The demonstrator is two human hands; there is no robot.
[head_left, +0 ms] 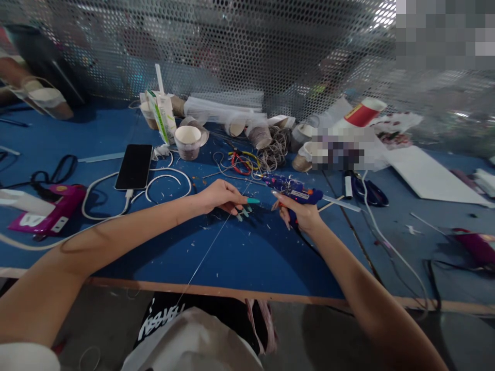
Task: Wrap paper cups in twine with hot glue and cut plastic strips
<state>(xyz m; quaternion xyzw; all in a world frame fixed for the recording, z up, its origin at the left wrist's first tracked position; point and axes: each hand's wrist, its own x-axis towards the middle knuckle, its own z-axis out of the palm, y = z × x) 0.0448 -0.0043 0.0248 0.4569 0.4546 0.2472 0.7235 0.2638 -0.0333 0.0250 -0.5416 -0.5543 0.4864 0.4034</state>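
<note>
My right hand (303,214) is wrapped around the handle of a blue glue gun (288,186). Its nozzle points left, and a translucent glue stick (342,203) sticks out of the back. To the left of the nozzle, my left hand (225,197) hovers over the blue table with its fingers bent together, long teal nails showing. Whatever lies between those fingertips is too small to make out. A thin shiny strand (204,256) runs past the left fingers down to the table's front edge.
Paper cups (188,141), a drink carton (164,116), tangled twine (275,147) and red-yellow handled pliers (243,162) line the back, before a perforated metal screen. On the left lie a phone (134,166) with a white cable and a purple glue gun (64,208). Dark-handled cutters (373,193) lie right.
</note>
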